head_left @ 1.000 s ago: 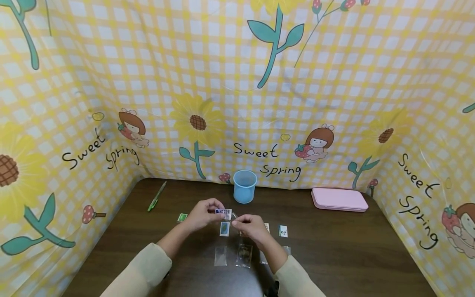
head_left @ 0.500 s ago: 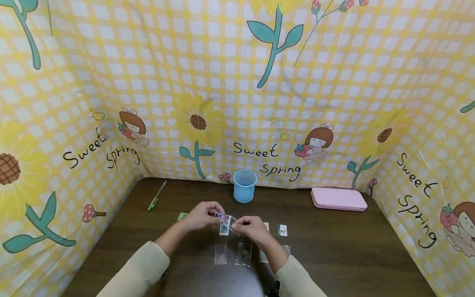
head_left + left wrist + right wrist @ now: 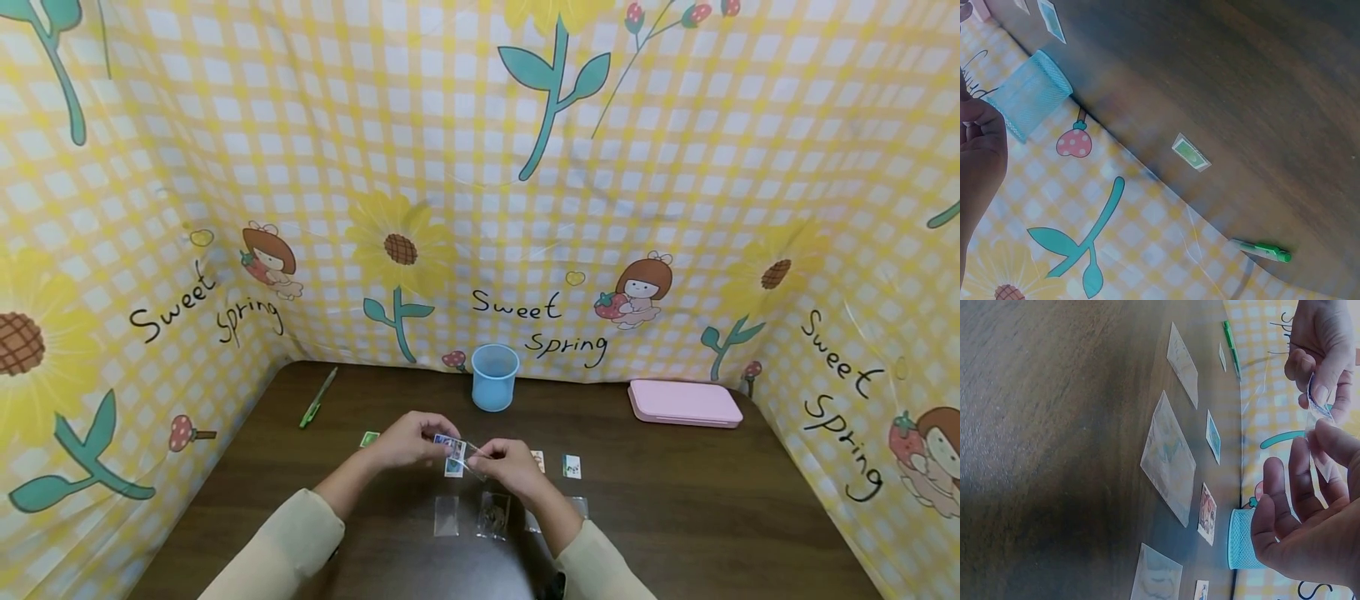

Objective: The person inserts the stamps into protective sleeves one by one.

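In the head view my left hand [image 3: 411, 440] pinches a small purple-and-white picture stamp [image 3: 450, 445] at its edge. My right hand [image 3: 512, 465] pinches a clear plastic sleeve [image 3: 474, 463], its near end right at the stamp's edge. Seen from the right wrist, the stamp and clear sleeve [image 3: 1319, 419] meet between both thumbs, and the right hand's other fingers [image 3: 1272, 487] are spread. Below the held pair lies a blue stamp [image 3: 453, 470], partly covered by it in the head view. Only part of the left hand [image 3: 984, 140] shows in the left wrist view.
A green stamp [image 3: 368, 438] and a green pen [image 3: 313, 407] lie left. More stamps [image 3: 572, 467] lie right. Clear sleeves [image 3: 446, 515] line the front, one with a dark pattern [image 3: 492, 515]. At the back stand a blue mesh cup [image 3: 493, 383] and pink case [image 3: 686, 403].
The held stamp has tilted and come down a little, and now overlaps the blue stamp on the table. Both hands have lowered slightly, with the sleeve still at the stamp's edge.
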`<state>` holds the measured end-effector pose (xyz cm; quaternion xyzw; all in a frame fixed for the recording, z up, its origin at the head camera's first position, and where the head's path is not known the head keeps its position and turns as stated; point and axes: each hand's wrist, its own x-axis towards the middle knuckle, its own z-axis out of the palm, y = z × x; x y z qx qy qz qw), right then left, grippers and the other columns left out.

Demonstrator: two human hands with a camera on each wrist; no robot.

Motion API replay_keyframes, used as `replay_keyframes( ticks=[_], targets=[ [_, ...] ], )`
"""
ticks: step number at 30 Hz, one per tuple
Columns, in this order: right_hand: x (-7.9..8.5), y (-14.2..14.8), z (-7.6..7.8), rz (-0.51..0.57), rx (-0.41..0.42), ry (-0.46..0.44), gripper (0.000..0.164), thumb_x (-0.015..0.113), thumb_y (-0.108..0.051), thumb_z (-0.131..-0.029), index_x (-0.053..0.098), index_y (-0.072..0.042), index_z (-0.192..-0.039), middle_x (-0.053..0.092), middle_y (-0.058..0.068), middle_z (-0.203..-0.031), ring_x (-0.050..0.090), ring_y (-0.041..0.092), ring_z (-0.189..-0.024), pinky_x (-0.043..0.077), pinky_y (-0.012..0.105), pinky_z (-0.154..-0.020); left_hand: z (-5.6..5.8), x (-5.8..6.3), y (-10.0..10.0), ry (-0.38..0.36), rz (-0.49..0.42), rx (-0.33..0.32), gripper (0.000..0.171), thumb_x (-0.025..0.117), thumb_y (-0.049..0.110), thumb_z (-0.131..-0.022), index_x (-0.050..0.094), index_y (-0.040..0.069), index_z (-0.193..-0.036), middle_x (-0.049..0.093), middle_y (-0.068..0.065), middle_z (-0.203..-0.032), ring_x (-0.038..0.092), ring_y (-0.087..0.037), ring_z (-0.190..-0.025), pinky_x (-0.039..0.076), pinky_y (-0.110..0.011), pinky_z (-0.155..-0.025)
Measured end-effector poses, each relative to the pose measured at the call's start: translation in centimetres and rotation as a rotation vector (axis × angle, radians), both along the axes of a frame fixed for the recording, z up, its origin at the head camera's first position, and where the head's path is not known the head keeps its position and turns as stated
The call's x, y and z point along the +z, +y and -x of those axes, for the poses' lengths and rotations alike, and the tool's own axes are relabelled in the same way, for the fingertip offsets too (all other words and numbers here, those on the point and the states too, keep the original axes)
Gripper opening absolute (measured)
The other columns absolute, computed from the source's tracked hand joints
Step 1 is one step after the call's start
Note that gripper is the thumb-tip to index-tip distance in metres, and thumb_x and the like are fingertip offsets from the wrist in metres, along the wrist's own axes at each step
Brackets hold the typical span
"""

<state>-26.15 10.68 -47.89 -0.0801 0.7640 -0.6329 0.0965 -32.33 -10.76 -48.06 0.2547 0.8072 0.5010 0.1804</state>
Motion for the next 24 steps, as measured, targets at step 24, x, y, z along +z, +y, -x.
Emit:
replay_keyframes(
  ticks=[24],
  targets=[
    [-0.64, 0.19, 0.55, -0.028, 0.019, 0.014, 0.024, 0.069, -0.008, -0.084, 0.063, 0.014, -0.089, 0.064, 0.014, -0.080, 0.051, 0.012, -0.068, 0.044, 0.027, -0.063, 0.23, -0.95, 0.83, 0.017, 0.034, 0.029, 0.011, 0.064, 0.014, -0.090, 0.067, 0.006, -0.095, 0.063, -0.005, -0.076, 0.053, -0.015, -0.053, 0.051, -0.044, -0.053]
  ],
)
